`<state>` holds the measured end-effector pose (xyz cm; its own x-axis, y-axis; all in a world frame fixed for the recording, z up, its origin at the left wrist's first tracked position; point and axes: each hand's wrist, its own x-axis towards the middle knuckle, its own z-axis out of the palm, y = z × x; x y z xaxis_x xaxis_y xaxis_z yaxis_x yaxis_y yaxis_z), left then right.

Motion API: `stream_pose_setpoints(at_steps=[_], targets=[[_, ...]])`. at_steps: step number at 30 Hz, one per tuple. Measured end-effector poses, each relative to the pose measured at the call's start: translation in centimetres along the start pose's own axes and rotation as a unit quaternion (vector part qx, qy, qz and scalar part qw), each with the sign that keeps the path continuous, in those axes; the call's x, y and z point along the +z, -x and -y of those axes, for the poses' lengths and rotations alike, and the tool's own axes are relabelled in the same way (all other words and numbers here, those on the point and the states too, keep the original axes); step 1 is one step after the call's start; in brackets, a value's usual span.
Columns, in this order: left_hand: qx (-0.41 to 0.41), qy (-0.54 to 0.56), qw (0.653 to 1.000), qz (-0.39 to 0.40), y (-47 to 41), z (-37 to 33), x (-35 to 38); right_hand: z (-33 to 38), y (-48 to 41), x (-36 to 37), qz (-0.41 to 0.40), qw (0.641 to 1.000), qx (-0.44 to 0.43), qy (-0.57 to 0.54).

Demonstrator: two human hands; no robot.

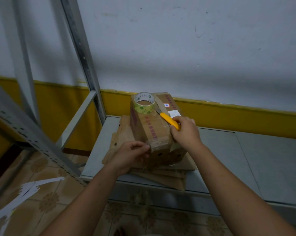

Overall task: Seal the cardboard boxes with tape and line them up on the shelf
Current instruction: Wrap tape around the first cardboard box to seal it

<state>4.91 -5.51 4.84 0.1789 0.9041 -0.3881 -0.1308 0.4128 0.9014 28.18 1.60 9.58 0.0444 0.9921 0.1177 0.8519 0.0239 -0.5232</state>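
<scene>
A closed cardboard box [152, 126] with red print sits on a pile of flattened cartons [121, 133] on the low grey shelf [246, 159]. A roll of clear tape [144, 103] stands on the box's far end. A strip of tape runs along the top and down the near end. My left hand [132, 154] pinches the tape at the box's near left corner. My right hand [184, 130] grips a yellow utility knife [169, 120] at the box's right edge, its blade pointing away toward the roll.
A grey metal shelf upright [82, 53] and crossbars stand to the left. Another perforated rail [33, 138] slants across the lower left. Torn white paper strips [29, 188] lie on the patterned floor tiles. A white and yellow wall is close behind the shelf.
</scene>
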Motion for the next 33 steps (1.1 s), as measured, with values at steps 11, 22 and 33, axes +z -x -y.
stream_pose_setpoints(at_steps=[11, 22, 33], targets=[[-0.063, 0.187, 0.98, -0.014, -1.3, 2.7, 0.5, -0.2, 0.1, 0.0, 0.014, 1.0, -0.003, -0.004], [-0.087, 0.063, 0.991, -0.076, -1.8, 4.3, 1.4, -0.6, -0.1, -0.1, 0.023, 0.999, -0.032, 0.01], [0.29, -0.217, 0.906, -0.22, 0.0, 0.8, 2.2, -5.2, 0.0, -2.6, 0.116, 0.979, -0.047, -0.161]])
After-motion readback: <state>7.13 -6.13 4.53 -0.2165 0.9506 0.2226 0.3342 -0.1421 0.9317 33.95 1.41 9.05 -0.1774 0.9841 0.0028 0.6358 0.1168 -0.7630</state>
